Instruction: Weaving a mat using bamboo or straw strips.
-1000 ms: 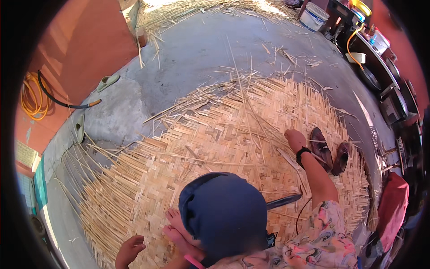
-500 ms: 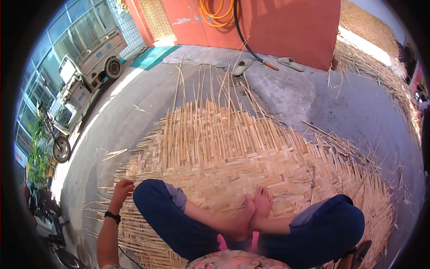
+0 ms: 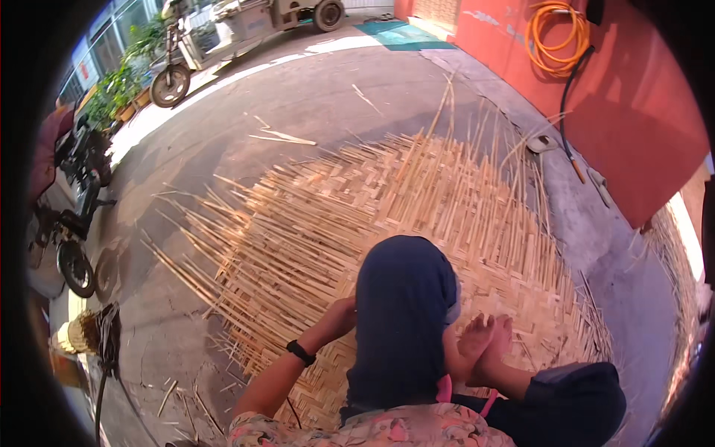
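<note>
My left hand [image 3: 339, 317], with a dark band on the wrist, reaches over the woven straw mat [image 3: 402, 175] beside my raised left knee [image 3: 402, 320] in dark blue trousers. Its fingertips are hidden at the knee, so what they touch or hold cannot be made out. Long loose strips [image 3: 275, 220] lie across the mat near that hand and stick out past its edge. My bare feet [image 3: 488, 346] rest on the mat right of the knee. My right hand is out of view.
A scooter [image 3: 78, 238] stands at left, a three-wheeled cart [image 3: 246, 26] and potted plants [image 3: 123, 97] behind. Stray strips [image 3: 287, 139] lie on the concrete. At right are a red wall [image 3: 625, 119], a coiled orange hose [image 3: 555, 37] and grey slippers [image 3: 599, 186].
The view has swung to the left, toward the scooter and cart. My left hand has moved in from the mat's side to beside my knee. My right hand has left the view.
</note>
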{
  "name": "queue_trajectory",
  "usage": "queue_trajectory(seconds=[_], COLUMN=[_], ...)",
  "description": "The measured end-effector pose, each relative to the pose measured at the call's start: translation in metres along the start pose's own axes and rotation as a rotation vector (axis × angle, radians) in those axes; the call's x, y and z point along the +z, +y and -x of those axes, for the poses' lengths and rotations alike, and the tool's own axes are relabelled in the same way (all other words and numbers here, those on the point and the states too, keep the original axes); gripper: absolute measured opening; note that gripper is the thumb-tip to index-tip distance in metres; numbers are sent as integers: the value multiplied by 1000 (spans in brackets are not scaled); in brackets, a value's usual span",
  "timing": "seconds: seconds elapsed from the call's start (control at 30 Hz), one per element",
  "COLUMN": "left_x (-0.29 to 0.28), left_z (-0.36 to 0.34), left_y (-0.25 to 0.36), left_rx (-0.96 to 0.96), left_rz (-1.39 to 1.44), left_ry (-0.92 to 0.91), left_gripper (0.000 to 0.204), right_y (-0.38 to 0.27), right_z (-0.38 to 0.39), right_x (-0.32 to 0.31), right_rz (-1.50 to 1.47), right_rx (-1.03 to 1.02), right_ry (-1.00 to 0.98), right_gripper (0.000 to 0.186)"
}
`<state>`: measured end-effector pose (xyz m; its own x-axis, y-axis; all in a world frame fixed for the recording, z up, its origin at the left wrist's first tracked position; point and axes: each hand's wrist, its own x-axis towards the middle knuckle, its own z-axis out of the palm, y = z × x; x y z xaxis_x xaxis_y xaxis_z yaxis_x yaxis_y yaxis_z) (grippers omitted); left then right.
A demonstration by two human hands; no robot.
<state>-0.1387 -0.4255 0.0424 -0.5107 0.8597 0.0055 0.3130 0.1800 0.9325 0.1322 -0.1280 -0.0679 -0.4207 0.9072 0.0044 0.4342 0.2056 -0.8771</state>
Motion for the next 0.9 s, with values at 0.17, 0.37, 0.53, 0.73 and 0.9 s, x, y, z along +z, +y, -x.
queue_trajectory(seconds=[0.17,0.37,0.53,0.73,0.9], left_x=[-90,-153,-74,87,169], left_z=[-29,-125,-246,-367,-408], left_y=[-3,135,156,57,2], left_rx=[-171,-87,128,-386,-550], left_rz=[-150,-417,-195,138,160], left_ry=[136,144,-137,-554,-447], left_gripper=[19,20,20,26,25], right_y=[-45,-76,-104,-7,-175], right_z=[-29,-27,-42,-62,-56], right_x=[-18,-48,-55,-29,-264], right_rz=[789,1233,1150,913,-747], right_rx=[-136,-257,-84,-198,789], right_ry=[-219,-423,-507,-307,-704], right_gripper=[79,133,119,55,63])
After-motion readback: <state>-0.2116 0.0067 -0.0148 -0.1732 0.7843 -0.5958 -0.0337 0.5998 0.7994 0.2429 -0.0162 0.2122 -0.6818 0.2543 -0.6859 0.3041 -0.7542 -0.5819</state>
